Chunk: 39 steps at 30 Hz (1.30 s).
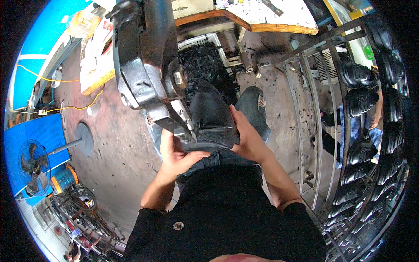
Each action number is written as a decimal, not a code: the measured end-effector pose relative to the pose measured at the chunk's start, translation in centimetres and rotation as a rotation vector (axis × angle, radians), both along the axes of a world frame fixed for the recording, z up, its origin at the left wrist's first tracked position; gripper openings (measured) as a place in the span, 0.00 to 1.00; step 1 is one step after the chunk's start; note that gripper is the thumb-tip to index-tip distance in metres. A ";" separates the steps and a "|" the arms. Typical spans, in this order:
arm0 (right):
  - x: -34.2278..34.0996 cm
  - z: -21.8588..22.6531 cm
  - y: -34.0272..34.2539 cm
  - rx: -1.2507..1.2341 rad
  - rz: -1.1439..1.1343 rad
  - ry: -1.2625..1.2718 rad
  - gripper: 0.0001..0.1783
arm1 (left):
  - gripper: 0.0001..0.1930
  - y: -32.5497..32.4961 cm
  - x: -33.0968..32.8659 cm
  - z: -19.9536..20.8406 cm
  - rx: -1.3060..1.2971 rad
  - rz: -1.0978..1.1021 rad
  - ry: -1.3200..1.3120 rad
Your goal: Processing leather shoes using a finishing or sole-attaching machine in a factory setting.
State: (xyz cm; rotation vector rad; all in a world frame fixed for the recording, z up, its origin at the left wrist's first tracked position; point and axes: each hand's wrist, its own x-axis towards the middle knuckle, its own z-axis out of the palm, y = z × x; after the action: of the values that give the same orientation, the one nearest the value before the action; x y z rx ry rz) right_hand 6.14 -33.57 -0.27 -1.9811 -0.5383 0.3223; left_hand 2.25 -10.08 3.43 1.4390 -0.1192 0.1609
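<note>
Between my hands is a black leather shoe (211, 115), its rounded edge toward my body and part of it against the machine. My left hand (176, 153) grips its near left side, thumb laid along the edge and fingers partly hidden by the machine. On the other side, my right hand (249, 137) is wrapped round the shoe, with its fingertips mostly out of sight behind it. A heavy dark machine head (142, 76) stands just left of the shoe, its metal lower end close to my left hand. Where the two meet is partly hidden.
Beyond the shoe, a white crate (221, 53) holds black scraps. A wood-edged table (283, 27) stands at the back. Metal rack rails (314, 100) and rows of black shoes (361, 103) fill the right, with another person's hand (376, 120) behind. A fan (35, 163) stands left.
</note>
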 end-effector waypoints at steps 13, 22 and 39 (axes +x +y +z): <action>1.6 3.6 -2.2 -0.146 0.040 0.077 0.62 | 0.60 2.5 -1.2 -2.7 0.053 -0.067 0.106; 5.4 11.8 -7.8 -0.252 0.036 -0.424 0.56 | 0.49 -0.2 -0.4 -0.6 -0.356 0.001 0.215; -9.1 16.3 -17.1 -0.197 -0.798 -0.284 0.40 | 0.38 -3.8 2.7 -3.9 -0.105 -0.494 0.427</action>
State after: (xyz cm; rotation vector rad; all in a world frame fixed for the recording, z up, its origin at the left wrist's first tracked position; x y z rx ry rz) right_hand -2.98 -50.66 15.99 -2.2699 0.1462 -0.4206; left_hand 4.91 -13.92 -0.51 1.2703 -0.1096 -0.5355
